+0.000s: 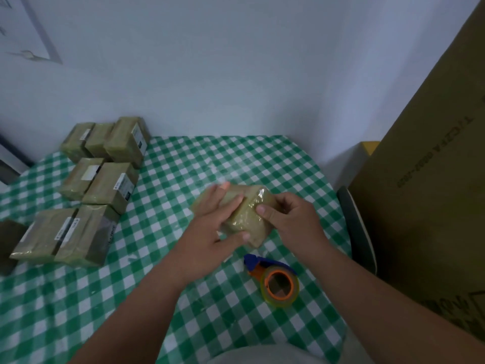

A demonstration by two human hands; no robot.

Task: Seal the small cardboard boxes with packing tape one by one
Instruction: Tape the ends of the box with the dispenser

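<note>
A small cardboard box (pixel 250 219) wrapped in shiny clear tape lies on the green checked tablecloth (pixel 183 166) near the middle. My left hand (pixel 212 227) lies flat over its left half, fingers straight and pressing down, thumb along the near edge. My right hand (pixel 286 219) grips the box's right end, fingers curled round it and thumb pressed on the tape. A tape dispenser (pixel 275 279) with a blue handle, orange hub and clear roll lies on the cloth just in front of the box, untouched.
Several taped small boxes (pixel 105 179) sit in rows at the left, reaching back to the wall. A tall brown carton (pixel 433 193) stands at the right beside the table, with a dark chair back (pixel 354 227) between them. White wall behind.
</note>
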